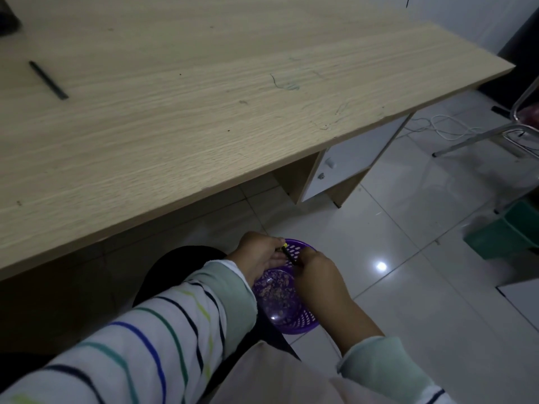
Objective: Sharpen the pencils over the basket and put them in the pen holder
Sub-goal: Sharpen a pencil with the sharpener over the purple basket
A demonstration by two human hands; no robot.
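Note:
A purple perforated basket (300,322) rests on my lap below the desk edge, with pencil shavings lying in its bottom. Over it my left hand (259,255) pinches a small yellow sharpener (285,245). My right hand (318,275) grips a dark pencil (289,256) whose tip goes into the sharpener. Both hands are closed and nearly touch above the basket's far rim. A second dark pencil (48,80) lies alone on the wooden desk (204,97) at the far left. No pen holder shows in this view.
A dark object (7,18) sits at the desk's far left corner. Under the desk stands a white cabinet (350,161). On the tiled floor to the right are a green bin (507,231), white cables (446,126) and a metal chair frame (495,132).

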